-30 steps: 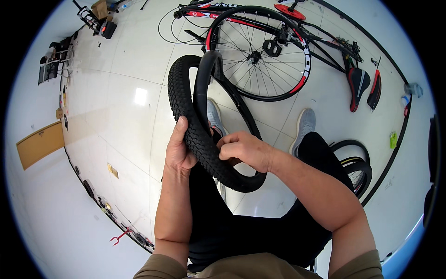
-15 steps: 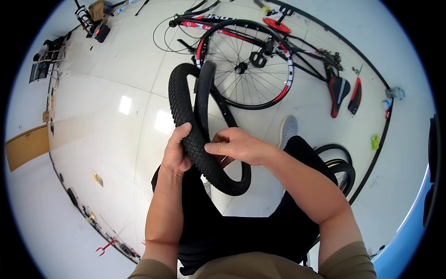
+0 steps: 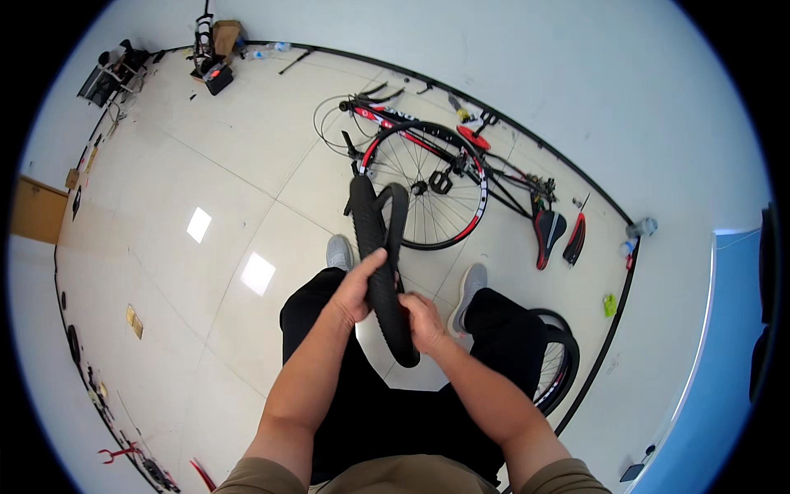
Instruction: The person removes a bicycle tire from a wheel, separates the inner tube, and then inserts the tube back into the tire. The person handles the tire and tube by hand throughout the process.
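Between my knees I hold a black knobby bicycle tyre (image 3: 388, 309), turned almost edge-on. My left hand (image 3: 355, 290) is closed on its left side, with the thumb lying along the tread. On the right side, the curled fingers of my right hand (image 3: 425, 323) grip the tyre's edge, and some of them are hidden behind it. A smoother black loop (image 3: 398, 212) stands out from the tyre's upper right. Whether that is an inner tube or the tyre's far side, I cannot tell. Just beyond lies a spoked wheel (image 3: 480, 198) with a red, white and black rim.
A red and black bicycle frame (image 3: 387, 120) lies behind the wheel, near the wall. To the right are a saddle (image 3: 549, 237), a red and black curved piece (image 3: 575, 241) and a light green packet (image 3: 610, 305). Another wheel (image 3: 568, 337) rests beside my right leg.
The tyre has turned more edge-on, narrowing its opening. My right hand has moved from reaching across the tyre to its right edge. The view has tilted, showing more wall.
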A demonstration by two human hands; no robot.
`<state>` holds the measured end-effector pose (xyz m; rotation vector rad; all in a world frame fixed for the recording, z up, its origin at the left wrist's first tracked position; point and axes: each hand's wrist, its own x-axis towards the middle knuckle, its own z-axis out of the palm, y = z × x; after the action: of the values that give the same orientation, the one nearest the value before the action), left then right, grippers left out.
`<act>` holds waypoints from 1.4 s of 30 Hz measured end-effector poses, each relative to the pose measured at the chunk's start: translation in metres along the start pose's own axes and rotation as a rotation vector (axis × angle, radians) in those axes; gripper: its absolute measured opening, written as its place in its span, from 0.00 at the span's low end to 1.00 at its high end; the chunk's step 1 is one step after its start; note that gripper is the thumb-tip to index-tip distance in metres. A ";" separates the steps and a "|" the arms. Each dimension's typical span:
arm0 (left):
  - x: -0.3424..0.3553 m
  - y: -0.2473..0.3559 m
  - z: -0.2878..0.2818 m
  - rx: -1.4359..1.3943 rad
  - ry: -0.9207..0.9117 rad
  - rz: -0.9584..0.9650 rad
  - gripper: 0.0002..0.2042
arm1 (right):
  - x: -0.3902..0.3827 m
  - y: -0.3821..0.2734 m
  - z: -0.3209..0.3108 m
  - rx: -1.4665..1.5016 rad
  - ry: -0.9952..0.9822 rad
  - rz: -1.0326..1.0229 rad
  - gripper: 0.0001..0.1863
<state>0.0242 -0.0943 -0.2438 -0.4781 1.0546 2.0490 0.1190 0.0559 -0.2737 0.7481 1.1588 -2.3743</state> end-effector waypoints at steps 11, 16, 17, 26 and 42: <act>-0.052 -0.065 0.002 0.274 0.120 0.405 0.21 | -0.036 0.059 -0.022 -0.771 0.438 -0.359 0.22; -0.057 -0.043 -0.008 -0.118 0.083 0.359 0.18 | -0.054 0.061 -0.014 -0.755 0.366 -0.298 0.22; -0.056 -0.039 -0.014 -0.044 0.099 0.342 0.17 | -0.054 0.066 -0.014 -0.760 0.343 -0.297 0.22; -0.069 -0.014 -0.023 0.051 0.065 0.171 0.16 | -0.072 0.056 -0.002 -0.595 0.216 -0.243 0.26; -0.086 -0.026 -0.028 0.045 -0.032 0.191 0.18 | -0.050 0.045 -0.010 -0.623 0.077 -0.226 0.22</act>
<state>0.0982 -0.1474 -0.2205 -0.3309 1.1628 2.1858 0.1858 0.0436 -0.2744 0.5108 1.9661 -1.9634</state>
